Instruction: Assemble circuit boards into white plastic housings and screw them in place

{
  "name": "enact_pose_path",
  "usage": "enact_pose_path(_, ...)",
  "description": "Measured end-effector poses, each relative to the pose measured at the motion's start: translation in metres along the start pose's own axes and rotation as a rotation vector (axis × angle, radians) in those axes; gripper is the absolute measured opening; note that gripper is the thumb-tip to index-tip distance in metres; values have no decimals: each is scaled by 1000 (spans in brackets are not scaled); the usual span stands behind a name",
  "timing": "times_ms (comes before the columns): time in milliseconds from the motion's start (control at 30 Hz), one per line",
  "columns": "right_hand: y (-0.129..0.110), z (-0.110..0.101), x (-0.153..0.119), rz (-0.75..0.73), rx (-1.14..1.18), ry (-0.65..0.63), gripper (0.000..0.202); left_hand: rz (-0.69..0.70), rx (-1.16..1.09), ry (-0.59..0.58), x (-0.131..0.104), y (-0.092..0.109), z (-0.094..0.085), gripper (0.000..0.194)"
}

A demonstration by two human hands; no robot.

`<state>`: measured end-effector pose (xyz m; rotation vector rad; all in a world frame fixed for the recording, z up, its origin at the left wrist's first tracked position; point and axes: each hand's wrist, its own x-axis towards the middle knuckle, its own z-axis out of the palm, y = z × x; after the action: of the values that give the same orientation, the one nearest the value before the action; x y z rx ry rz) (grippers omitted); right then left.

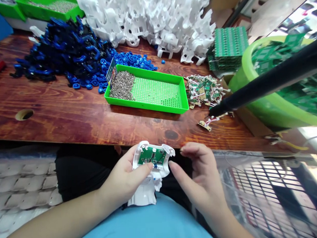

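Note:
My left hand (125,175) is closed round a white plastic housing (164,171), with the thumb lying over its inner side. Inside that housing sits a green circuit board (150,154), partly covered by the thumb. Just to the right, my right hand (202,176) is open, its thumb and fingers apart. The right thumb is close to the housing's edge; whether it touches I cannot tell. Below the housing, another white plastic piece (142,195) lies in the lap against the blue shirt.
A green tray (147,107) holding small metal screws stands on the wooden table (77,118). Behind it are blue-and-black parts (67,49), blue rings (133,60) and white shells (149,18). Small wired boards (203,89), stacked circuit boards (231,41) and a dark rod (266,75) are at right.

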<state>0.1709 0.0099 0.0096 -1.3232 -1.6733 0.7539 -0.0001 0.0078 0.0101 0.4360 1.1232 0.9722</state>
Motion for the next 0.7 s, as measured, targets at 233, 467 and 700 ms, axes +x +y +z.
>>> enact_pose_path(233,-1,9,3,444,432,-291,28,53,31,-51,-6,3,4,26)
enact_pose_path(467,-1,16,9,502,561,-264,22,95,88,-94,-6,-1,-3,25)
enact_pose_path(700,8,13,15,395,407,-325,26,-89,-79,-40,1,5,2,30)
